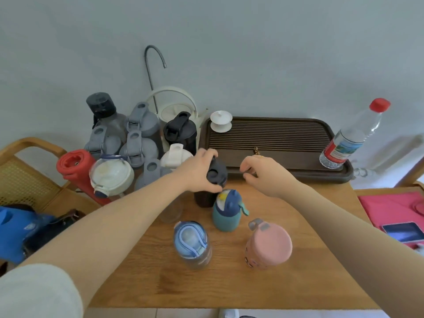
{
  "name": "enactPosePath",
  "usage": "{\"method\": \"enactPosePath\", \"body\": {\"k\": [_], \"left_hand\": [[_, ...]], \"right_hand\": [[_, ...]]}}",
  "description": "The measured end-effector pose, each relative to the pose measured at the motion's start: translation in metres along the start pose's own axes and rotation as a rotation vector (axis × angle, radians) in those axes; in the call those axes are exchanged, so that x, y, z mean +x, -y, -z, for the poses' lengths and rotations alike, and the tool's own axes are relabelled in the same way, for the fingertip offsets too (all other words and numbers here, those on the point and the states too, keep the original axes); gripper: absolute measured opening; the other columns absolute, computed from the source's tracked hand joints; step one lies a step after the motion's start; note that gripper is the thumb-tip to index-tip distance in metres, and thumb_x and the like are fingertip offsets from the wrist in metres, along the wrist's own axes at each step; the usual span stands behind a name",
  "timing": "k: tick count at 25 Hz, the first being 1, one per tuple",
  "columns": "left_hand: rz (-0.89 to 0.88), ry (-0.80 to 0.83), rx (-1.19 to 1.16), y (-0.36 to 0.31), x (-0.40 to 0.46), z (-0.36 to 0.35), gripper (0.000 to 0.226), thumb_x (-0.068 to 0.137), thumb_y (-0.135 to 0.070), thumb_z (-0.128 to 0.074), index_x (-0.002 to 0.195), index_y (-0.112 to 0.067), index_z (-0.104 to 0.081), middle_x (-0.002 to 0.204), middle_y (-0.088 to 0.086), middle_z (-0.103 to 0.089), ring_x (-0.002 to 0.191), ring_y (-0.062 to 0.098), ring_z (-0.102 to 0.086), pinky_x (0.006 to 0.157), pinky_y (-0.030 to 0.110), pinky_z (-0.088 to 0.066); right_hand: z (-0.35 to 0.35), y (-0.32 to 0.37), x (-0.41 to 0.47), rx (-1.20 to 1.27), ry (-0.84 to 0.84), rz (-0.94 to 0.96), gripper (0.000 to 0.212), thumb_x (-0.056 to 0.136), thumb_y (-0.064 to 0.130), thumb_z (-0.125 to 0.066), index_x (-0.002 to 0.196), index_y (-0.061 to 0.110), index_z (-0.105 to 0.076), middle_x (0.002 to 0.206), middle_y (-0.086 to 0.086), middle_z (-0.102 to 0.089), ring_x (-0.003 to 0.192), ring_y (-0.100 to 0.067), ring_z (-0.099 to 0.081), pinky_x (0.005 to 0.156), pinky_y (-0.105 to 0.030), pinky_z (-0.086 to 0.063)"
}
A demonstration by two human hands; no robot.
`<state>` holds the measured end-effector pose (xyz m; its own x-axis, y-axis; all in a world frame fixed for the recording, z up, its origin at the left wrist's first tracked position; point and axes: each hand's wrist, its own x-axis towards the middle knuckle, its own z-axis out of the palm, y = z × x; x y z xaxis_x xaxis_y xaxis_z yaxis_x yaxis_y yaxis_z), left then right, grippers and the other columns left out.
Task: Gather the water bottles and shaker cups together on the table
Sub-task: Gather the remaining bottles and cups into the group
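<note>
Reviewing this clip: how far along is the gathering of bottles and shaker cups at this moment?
Mostly done: a cluster of grey, black, white and red bottles already stands at the table's back left. In hand: the left hand grips the dark shaker cup by its lid; the right hand hovers empty. Left: the teal bottle, blue-lidded bottle, pink bottle, and the clear red-capped bottle on the tray.

Soft, even daylight; faint shadows on wooden table (229,283); slight blur throughout, wide-angle bending at pic edges.
</note>
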<state>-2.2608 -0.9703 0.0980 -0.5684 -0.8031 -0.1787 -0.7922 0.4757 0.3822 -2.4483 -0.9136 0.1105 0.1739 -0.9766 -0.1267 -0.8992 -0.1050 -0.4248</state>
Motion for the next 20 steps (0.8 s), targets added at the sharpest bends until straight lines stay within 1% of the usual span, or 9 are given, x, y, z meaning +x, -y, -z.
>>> {"method": "enactPosePath", "body": {"k": [2,4,5,7,10,12,14,16,20], "left_hand": [[0.008,0.054,0.187,0.006,-0.001,-0.009,0.095,0.071,-0.050,-0.070,0.141,-0.015,-0.017,0.144,0.011,-0.031,0.131,0.029,-0.033,0.109,0.041,-0.023],[0.019,0.105,0.303,0.008,-0.005,-0.008,0.112,0.069,-0.054,-0.069,0.146,-0.015,0.002,0.155,0.011,-0.014,0.142,0.028,-0.012,0.115,0.043,-0.009],[0.024,0.124,0.328,0.010,-0.008,-0.003,0.119,0.066,-0.056,-0.071,0.145,-0.015,0.009,0.157,0.011,-0.004,0.144,0.028,-0.004,0.116,0.042,-0.006],[0.058,0.126,0.354,0.018,-0.016,0.013,0.123,0.064,-0.058,-0.071,0.145,-0.014,0.010,0.157,0.011,0.004,0.144,0.028,0.002,0.116,0.041,-0.006],[0.206,0.108,0.354,0.035,-0.030,0.034,0.115,0.066,-0.061,-0.068,0.146,-0.015,0.002,0.157,0.013,0.000,0.143,0.031,-0.007,0.114,0.044,-0.016],[0.289,0.131,0.309,0.040,-0.037,0.038,0.110,0.067,-0.062,-0.066,0.146,-0.020,-0.003,0.156,0.011,-0.006,0.140,0.034,-0.015,0.110,0.046,-0.025],[0.316,0.131,0.236,0.043,-0.039,0.038,0.102,0.069,-0.062,-0.064,0.146,-0.024,-0.009,0.156,0.006,-0.014,0.138,0.032,-0.021,0.108,0.047,-0.031],[0.304,0.121,0.241,0.044,-0.040,0.038,0.091,0.072,-0.060,-0.061,0.144,-0.025,-0.019,0.153,0.004,-0.022,0.135,0.030,-0.028,0.104,0.046,-0.036],[0.263,0.131,0.363,0.045,-0.040,0.037,0.079,0.076,-0.059,-0.057,0.141,-0.024,-0.030,0.147,0.004,-0.032,0.127,0.029,-0.038,0.095,0.045,-0.044]], "right_hand": [[-0.002,-0.004,0.006,-0.025,0.071,0.021,0.024,0.090,0.019,-0.052,0.113,0.015,-0.054,0.120,-0.007,-0.056,0.109,-0.023,-0.055,0.094,-0.040,-0.046],[-0.006,-0.001,0.012,-0.020,0.101,0.065,0.034,0.089,0.023,-0.055,0.121,0.016,-0.048,0.128,-0.007,-0.050,0.113,-0.023,-0.053,0.096,-0.038,-0.045],[-0.008,0.003,0.016,0.000,0.098,0.092,0.042,0.088,0.026,-0.057,0.127,0.016,-0.044,0.134,-0.006,-0.046,0.117,-0.023,-0.050,0.097,-0.038,-0.044],[-0.012,0.012,0.024,0.055,0.106,0.139,0.064,0.084,0.037,-0.062,0.137,0.017,-0.032,0.145,-0.006,-0.035,0.127,-0.024,-0.042,0.101,-0.038,-0.040],[-0.023,0.030,0.040,-0.018,0.201,0.179,0.094,0.071,0.052,-0.070,0.143,0.020,-0.018,0.151,-0.007,-0.022,0.131,-0.030,-0.036,0.102,-0.045,-0.041],[-0.034,0.041,0.050,-0.160,0.224,0.190,0.102,0.065,0.056,-0.072,0.143,0.025,-0.015,0.151,-0.008,-0.021,0.127,-0.036,-0.040,0.097,-0.048,-0.044],[-0.042,0.048,0.059,-0.245,0.219,0.176,0.100,0.065,0.054,-0.073,0.142,0.027,-0.015,0.148,-0.009,-0.025,0.121,-0.038,-0.044,0.089,-0.048,-0.046],[-0.043,0.050,0.066,-0.296,0.212,0.163,0.094,0.068,0.049,-0.072,0.140,0.026,-0.018,0.141,-0.011,-0.033,0.116,-0.039,-0.047,0.083,-0.047,-0.047],[-0.038,0.047,0.078,-0.402,0.183,0.134,0.092,0.070,0.048,-0.070,0.142,0.025,-0.016,0.140,-0.014,-0.035,0.116,-0.039,-0.047,0.084,-0.046,-0.047]]}}
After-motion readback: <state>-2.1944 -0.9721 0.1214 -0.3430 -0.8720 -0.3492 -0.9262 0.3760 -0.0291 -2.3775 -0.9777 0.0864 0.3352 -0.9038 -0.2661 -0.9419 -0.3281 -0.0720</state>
